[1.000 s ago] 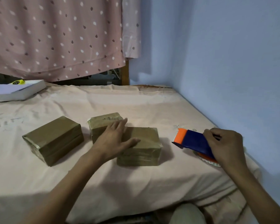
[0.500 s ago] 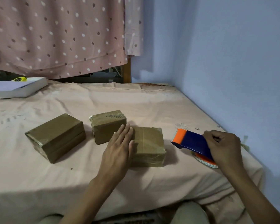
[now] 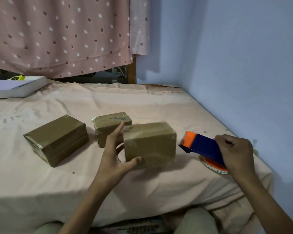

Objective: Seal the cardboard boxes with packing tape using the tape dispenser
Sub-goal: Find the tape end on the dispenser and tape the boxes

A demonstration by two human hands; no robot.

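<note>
Three brown taped cardboard boxes lie on the peach bedsheet (image 3: 147, 102). My left hand (image 3: 112, 156) grips the nearest box (image 3: 150, 144) at its left end, thumb under the front lower edge and fingers behind; that box is tipped up on its side and blurred. A second box (image 3: 108, 125) sits just behind my fingers, and a third box (image 3: 56, 139) lies farther left. To the right, my right hand (image 3: 235, 152) holds the blue and orange tape dispenser (image 3: 200, 145) by its rear, its orange cutter end pointing at the held box with a small gap between them.
A white flat box (image 3: 15, 86) with a yellow item (image 3: 16, 78) on it lies at the far left of the bed. A blue wall (image 3: 243, 65) runs along the bed's right side. A dotted pink curtain (image 3: 57, 36) hangs behind.
My left hand went from lying flat on the nearest box to gripping its left end and tipping it up. The right hand with the dispenser has barely moved.
</note>
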